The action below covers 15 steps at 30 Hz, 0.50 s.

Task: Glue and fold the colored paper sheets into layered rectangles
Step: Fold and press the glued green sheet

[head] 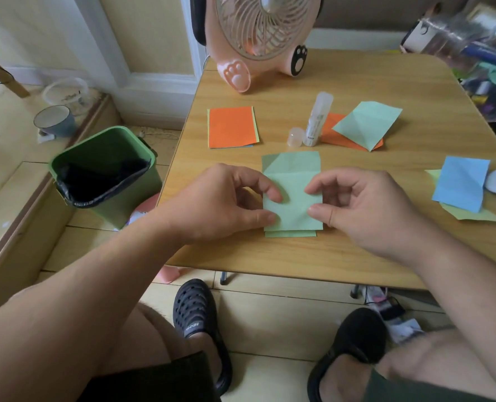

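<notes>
At the left of the frame we see a green bin (104, 166) on the floor beside the table (357, 250). Upper centre left lies an orange stack of paper (231, 126). In the middle, our left hand (217, 204) pinches the left edge of the green paper (291, 195), thumb and forefinger curled onto it, and our right hand (362, 210) pinches its right edge likewise. Above stand a glue stick (317, 120) and its cap (295, 136), then a pale green sheet (367, 124) over an orange one. At the right lies blue paper (460, 182).
</notes>
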Available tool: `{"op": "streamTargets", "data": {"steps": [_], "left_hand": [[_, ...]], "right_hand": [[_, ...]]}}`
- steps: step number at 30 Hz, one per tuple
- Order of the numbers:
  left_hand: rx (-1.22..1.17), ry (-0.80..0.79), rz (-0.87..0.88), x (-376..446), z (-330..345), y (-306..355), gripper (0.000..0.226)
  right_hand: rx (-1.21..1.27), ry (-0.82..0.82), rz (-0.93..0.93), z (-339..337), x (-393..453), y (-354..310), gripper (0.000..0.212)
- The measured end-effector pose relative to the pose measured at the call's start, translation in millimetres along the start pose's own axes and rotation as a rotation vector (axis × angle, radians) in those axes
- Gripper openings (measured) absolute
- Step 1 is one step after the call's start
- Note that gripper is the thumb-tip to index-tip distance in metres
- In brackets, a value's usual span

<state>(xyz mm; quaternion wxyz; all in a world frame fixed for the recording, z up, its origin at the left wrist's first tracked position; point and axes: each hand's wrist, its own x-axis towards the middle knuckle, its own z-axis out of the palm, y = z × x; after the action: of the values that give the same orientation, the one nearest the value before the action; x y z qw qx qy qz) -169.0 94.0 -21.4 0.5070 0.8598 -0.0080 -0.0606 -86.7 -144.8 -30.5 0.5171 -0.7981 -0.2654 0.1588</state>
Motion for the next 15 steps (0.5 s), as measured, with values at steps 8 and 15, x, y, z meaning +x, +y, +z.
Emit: {"op": "streamTargets", "data": {"steps": [8,15], "left_hand": [[0.09,0.036,0.013,0.8,-1.0,-1.0,0.018],[0.094,-0.024,0.004,4.9,-3.9,3.6,0.03]], "right_hand": [[0.0,-0.068,0.039,-0.1,5.2,1.9,0.035],[-0.082,-0.085,0.072,-2.3,6.0,-0.3,0.036]]}}
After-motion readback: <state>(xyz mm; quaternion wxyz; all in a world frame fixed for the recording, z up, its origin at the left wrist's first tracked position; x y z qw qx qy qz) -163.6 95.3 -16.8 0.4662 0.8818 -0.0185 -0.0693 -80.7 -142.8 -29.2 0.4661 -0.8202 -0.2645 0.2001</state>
